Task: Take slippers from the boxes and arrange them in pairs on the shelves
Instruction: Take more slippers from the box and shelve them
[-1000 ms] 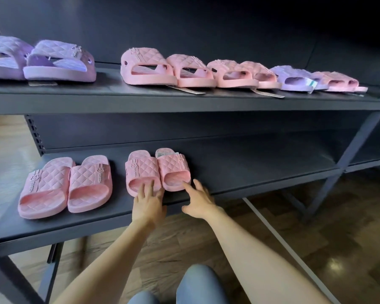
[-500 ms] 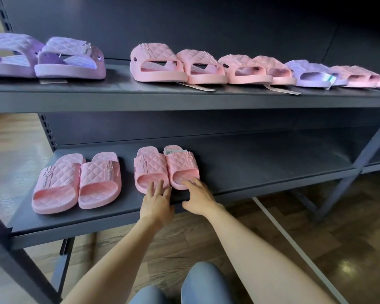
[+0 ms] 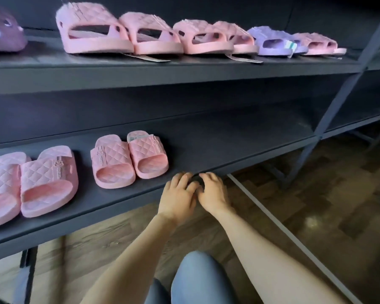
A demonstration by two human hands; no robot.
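Pink pair [image 3: 130, 159] sits square on the lower shelf [image 3: 228, 145] — left hand [image 3: 178, 198], right hand [image 3: 213, 194] empty, together at its edge; next pair belongs just beside

The dark grey lower shelf [image 3: 228, 145] carries two pairs of pink quilted slippers, toes to the front: one pair [image 3: 46, 183] at the left edge of view, the second pair [image 3: 127, 159] just beside it. Both hands, left [image 3: 178, 194] and right [image 3: 213, 194], lie with their fingers on its front edge. On the upper shelf [image 3: 184, 73] stand a purple slipper [image 3: 2, 34], four pink slippers [image 3: 154, 36] in a row, a lilac slipper [image 3: 274, 42] and another pink one [image 3: 316, 43]; paper tags [image 3: 147, 57] lie under the pink row.
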